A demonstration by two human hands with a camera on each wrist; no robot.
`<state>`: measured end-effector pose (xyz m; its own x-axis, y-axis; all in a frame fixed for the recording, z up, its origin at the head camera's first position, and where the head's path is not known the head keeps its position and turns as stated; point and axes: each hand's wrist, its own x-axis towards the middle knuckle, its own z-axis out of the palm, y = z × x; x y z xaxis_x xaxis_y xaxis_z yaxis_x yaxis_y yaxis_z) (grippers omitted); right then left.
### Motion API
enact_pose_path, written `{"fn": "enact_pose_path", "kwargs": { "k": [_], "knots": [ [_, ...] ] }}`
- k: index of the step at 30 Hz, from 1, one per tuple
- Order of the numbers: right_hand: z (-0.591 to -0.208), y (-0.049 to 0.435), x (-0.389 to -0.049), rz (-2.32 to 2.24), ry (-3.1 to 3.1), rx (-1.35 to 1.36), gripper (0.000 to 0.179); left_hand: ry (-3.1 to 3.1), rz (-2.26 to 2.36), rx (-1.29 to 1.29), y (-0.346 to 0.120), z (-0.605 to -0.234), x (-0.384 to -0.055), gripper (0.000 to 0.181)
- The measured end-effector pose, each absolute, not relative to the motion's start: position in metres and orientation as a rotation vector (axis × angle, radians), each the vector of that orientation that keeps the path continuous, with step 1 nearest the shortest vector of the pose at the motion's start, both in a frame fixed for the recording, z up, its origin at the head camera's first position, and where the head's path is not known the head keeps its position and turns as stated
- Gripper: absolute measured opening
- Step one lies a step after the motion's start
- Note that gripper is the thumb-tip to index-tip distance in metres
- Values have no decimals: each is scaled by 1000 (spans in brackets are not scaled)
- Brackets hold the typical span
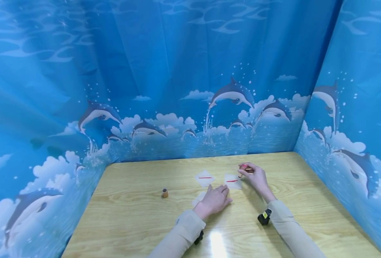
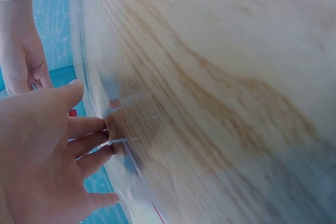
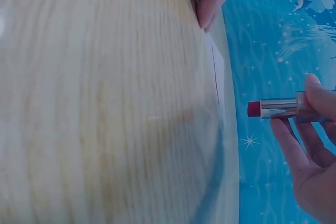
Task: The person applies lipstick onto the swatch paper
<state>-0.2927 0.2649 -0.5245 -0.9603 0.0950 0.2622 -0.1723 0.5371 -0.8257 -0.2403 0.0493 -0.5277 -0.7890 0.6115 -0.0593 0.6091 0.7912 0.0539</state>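
My right hand [image 1: 257, 178] pinches an uncapped lipstick [image 3: 278, 108] between thumb and fingers, its red tip bare, held above the table beside the right-hand paper. Fairly straight fingers of my left hand [image 1: 215, 199] rest on the table, their tips by the near edge of that same white paper [image 1: 228, 177]. A red stroke crosses this sheet. Further left lies a second white paper [image 1: 205, 182], also with a red stroke. A third pale sheet [image 1: 198, 199] is partly hidden by my left hand. In the left wrist view, my left hand [image 2: 47, 150] has its fingers spread.
A small brown lipstick cap [image 1: 165, 194] stands on the wood-grain table [image 1: 129, 215], left of the papers. Blue dolphin-print curtains [image 1: 184, 71] enclose the table at the back and sides. Black wrist cameras [image 1: 264, 217] sit at both cuffs.
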Motion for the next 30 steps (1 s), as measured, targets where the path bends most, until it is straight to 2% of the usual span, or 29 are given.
{"fn": "enact_pose_path", "kwargs": {
  "k": [22, 30],
  "knots": [
    [-521, 261, -279, 1553, -2389, 46, 32, 2974, 128, 1021, 50, -531, -236, 58],
    [-492, 251, -262, 1599, -2378, 74, 32, 3019, 117, 1019, 51, -532, -239, 58]
  ]
}}
